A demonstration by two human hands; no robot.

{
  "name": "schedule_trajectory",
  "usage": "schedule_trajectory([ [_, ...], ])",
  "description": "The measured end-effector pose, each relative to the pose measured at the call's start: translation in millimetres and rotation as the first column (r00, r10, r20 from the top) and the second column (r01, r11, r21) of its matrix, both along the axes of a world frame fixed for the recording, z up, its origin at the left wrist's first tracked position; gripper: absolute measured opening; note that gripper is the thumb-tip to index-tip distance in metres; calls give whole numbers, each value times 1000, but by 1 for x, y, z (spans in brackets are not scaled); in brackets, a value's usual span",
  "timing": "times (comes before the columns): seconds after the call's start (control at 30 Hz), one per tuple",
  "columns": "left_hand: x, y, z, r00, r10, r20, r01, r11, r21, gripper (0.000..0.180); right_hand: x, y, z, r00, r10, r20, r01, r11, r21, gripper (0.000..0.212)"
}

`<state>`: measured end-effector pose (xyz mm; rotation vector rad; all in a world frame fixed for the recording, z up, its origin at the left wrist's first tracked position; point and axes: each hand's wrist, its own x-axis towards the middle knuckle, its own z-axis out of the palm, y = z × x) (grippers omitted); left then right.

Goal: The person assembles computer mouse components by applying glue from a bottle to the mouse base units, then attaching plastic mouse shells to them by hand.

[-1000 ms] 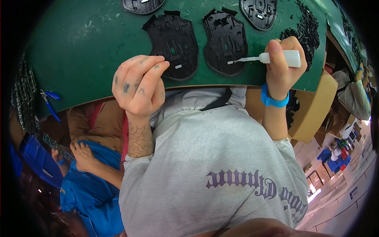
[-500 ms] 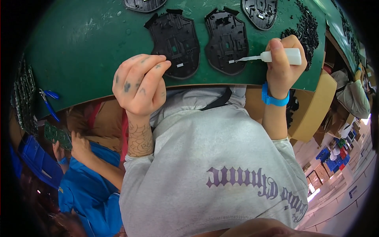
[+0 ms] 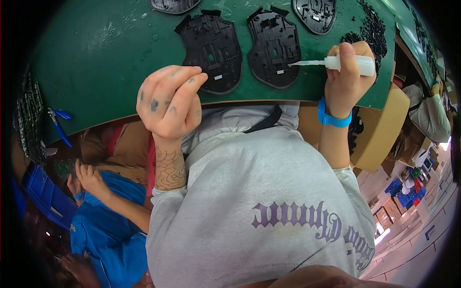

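Hands (image 3: 346, 82) with bottle (image 3: 365, 66); purple shirt lettering (image 3: 288, 214).

White bottle (image 3: 367, 66) in right fingers (image 3: 362, 48)

bottle (image 3: 366, 66): smooth plastic | shell (image 3: 274, 45): matt plastic | tabletop (image 3: 96, 81): glossy, scuffed

Blue-handled pliers (image 3: 58, 128) and a blue bin (image 3: 48, 197) at left, a cardboard box (image 3: 383, 127) at right.
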<state>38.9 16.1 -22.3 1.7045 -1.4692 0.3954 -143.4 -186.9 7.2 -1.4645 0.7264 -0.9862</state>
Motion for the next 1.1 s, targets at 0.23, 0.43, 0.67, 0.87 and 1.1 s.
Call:
schedule_trajectory([
  [0.23, -38, 16, -20, 997, 1, -72, -3, 999, -40, 13, 29, 27, 8, 997, 73, -21, -73, 997, -30, 23],
  [0.43, -39, 13, -22, 1000, 22, 11, -22, 1000, -2, 15, 52, 38, 12, 972, 165, -167, -185, 976, -114, 27],
  [0.67, -38, 13, -21, 999, 46, 7, -46, 999, -14, 12, 61, 39, 8, 956, 238, -174, -279, 922, -270, 30],
  [0.87, -39, 13, -25, 998, 53, 20, -53, 998, -30, 11, 62, 41, 6, 947, 227, -226, -291, 906, -307, 31],
  [1.1, -39, 14, -25, 999, 46, 0, -46, 999, -19, 12, 64, 38, 9, 958, 229, -174, -275, 909, -314, 30],
])
